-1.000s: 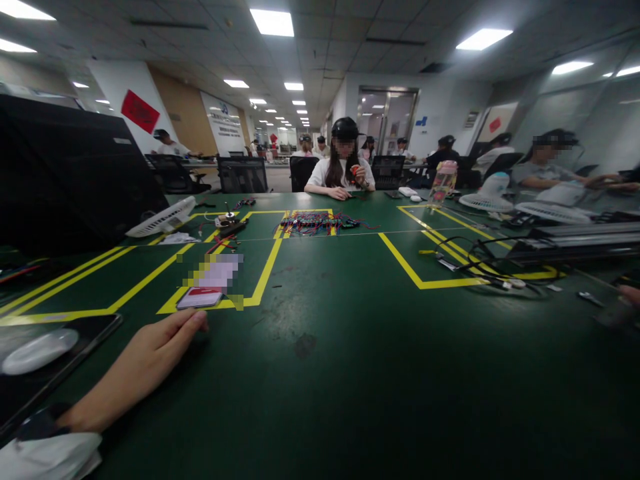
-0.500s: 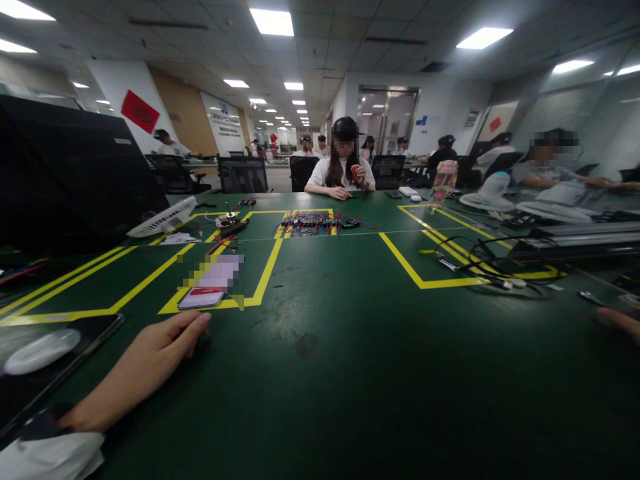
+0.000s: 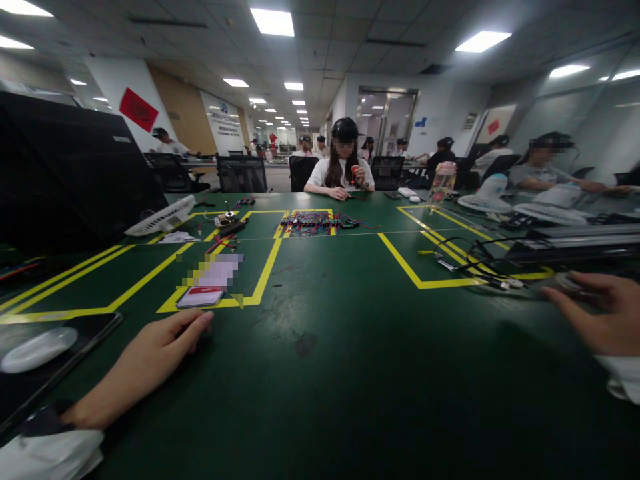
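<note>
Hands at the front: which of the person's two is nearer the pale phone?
The left hand, loosely curled right by the near end of the phone; the right hand is well off across the table, holding a blurred grey thing.

We log phone (image 3: 200,296) on worktop (image 3: 350,387), just beyond our left hand (image 3: 165,343); mouse (image 3: 41,349) farther left; wire bundle (image 3: 320,224) back centre; cables (image 3: 511,284) right, small item (image 3: 565,283) in our right hand (image 3: 613,313).
</note>
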{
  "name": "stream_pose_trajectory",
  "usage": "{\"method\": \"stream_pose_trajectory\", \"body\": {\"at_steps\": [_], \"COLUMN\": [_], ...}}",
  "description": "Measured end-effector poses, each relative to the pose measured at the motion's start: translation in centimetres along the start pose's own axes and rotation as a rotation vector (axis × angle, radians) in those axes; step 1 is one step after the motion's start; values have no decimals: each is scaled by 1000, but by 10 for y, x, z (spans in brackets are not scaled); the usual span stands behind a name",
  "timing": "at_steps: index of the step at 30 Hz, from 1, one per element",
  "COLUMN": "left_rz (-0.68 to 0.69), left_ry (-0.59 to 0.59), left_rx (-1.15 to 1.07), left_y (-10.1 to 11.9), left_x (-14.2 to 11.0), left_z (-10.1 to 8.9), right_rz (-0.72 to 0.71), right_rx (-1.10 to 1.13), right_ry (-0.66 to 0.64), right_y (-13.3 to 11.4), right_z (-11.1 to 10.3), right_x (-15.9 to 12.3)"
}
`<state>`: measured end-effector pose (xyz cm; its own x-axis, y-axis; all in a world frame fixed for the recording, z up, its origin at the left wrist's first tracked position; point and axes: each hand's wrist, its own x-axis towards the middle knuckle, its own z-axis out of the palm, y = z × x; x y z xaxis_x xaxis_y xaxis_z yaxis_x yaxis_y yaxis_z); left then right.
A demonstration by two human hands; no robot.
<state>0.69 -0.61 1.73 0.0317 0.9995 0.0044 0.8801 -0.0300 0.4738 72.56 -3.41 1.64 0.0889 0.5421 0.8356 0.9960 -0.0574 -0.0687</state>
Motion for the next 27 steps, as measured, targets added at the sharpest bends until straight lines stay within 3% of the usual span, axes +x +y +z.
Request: {"method": "stream_pose_trajectory", "body": {"at_steps": [2,5,7,10,14,17,21,24,27], "left_rz": [-6,-12,-10,0,10,5,-4,-12,-21], "left_ry": [4,9,5,2,1,-7,0,0,-1], "left_rx": [-4,-12,-11,-15,-21,-11,-10,-5,-5], "left_y": [-1,-3,-5,-9,-10,-10,-10,-10,-11], "left_x": [1,1,2,1,0,1,2,3,3], "left_z": [1,2,3,4,4,3,3,2,2], "right_rz": [-211,-540,-592,-518,-432,-383,-219,-270,-317], "right_rx": [192,633,877,1087,1088,1043,1147,1176,1171], "right_ry": [10,-128,-264,-372,-485,-575,-653,-713,-635], "right_y": [-74,-182,-239,-294,-321,-321,-317,-319,-318], "right_z": [-6,-10,-8,0,8,7,5,3,-1], "right_x": [5,0,-8,-17,-17,-14,-6,5,17]}}
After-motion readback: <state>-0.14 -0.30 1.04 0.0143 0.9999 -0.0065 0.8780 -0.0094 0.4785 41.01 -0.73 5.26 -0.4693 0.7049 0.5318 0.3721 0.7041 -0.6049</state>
